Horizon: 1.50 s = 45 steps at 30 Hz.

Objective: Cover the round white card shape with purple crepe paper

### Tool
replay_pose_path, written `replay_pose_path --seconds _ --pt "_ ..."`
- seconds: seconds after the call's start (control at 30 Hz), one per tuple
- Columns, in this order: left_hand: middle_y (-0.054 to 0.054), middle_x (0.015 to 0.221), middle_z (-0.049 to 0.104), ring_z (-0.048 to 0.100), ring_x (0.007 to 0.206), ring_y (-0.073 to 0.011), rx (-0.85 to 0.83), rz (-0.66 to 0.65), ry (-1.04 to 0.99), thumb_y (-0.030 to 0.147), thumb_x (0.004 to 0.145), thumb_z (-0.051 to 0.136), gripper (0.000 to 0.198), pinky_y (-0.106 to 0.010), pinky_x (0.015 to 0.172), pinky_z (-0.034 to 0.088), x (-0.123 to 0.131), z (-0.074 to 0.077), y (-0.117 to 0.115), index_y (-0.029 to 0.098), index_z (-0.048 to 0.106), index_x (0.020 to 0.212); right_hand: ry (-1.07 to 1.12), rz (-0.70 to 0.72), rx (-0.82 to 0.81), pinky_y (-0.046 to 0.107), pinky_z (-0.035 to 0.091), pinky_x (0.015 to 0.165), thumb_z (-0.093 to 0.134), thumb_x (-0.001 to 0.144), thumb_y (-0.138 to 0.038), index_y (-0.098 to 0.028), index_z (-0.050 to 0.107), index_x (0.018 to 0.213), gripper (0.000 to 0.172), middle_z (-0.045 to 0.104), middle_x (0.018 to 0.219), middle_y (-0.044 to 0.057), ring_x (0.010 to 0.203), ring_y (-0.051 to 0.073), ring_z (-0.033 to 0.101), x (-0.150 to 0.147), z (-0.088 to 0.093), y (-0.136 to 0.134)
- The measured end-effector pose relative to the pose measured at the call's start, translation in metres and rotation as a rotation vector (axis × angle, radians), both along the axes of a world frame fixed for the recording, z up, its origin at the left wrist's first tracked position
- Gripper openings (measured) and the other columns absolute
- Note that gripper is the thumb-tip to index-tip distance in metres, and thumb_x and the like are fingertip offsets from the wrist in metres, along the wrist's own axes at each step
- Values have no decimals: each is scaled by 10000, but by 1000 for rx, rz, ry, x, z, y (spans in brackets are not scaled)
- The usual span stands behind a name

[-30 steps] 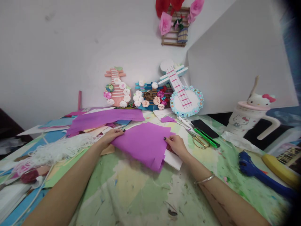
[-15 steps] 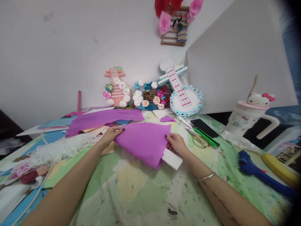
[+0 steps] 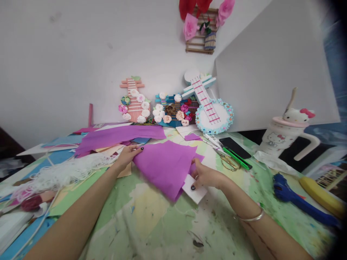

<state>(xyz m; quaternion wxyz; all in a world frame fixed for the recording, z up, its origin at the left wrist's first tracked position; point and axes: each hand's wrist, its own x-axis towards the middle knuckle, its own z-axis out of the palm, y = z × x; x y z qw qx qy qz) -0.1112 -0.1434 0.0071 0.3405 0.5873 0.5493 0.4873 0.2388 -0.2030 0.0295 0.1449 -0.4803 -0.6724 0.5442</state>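
Purple crepe-like paper (image 3: pixel 166 164), folded over, lies in front of me. My left hand (image 3: pixel 128 156) pinches its upper left corner between thumb and fingers. A white flat strip (image 3: pixel 194 191) pokes out from under the paper's lower right edge; the rest of it is covered. My right hand (image 3: pixel 203 175) grips this white strip, thumb on top, with its fingers beside the paper's right edge. A longer purple sheet (image 3: pixel 121 136) lies behind, and a small purple scrap (image 3: pixel 192 137) is further back.
Gold-handled scissors (image 3: pixel 230 161), a green cutter (image 3: pixel 237 158) and a black phone (image 3: pixel 235 148) lie to the right. Beyond are a blue glue gun (image 3: pixel 298 200) and a white cup (image 3: pixel 276 139). White string (image 3: pixel 73 168) is heaped left. Decorated instrument models (image 3: pixel 214 115) stand against the wall.
My right hand has let go of the paper's right edge and moved down onto the white strip. The strip and the paper's lower edge have shifted slightly down and left.
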Motion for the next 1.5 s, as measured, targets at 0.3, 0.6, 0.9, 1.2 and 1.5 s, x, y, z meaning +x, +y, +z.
replay_pose_path --seconds 0.3,0.6,0.9,1.2,1.5 --pt "22 586 536 433 507 -97 -16 33 -123 508 596 725 390 -220 499 279 -1 2 -1 150 584 657 254 77 -123 235 420 550 745 468 -97 -162 218 1235 933 612 689 -40 658 172 590 5 0 2" --pt "27 569 530 428 516 -100 1 83 -65 474 599 724 354 -226 515 274 -6 -3 2 145 597 631 119 119 -30 211 372 532 782 524 -204 -161 434 1069 648 571 692 -39 640 126 535 3 -6 6" --pt "28 558 538 430 511 -105 50 115 31 517 602 708 385 -227 511 272 1 0 -1 146 613 642 187 -391 282 224 360 498 630 702 -417 -146 579 727 277 574 639 5 558 105 486 -14 -16 16" --pt "-10 659 603 489 594 -138 100 150 90 579 627 657 432 -231 541 323 2 1 -1 152 633 689 313 -592 359 265 473 557 576 684 -354 -203 498 631 178 591 578 -11 582 152 588 -23 -45 36" --pt "8 550 551 435 533 -130 95 151 202 575 643 629 420 -243 526 294 4 -3 3 157 620 606 381 -692 224 271 554 532 568 723 -264 -211 460 674 129 591 561 -28 521 142 634 -23 -48 39"
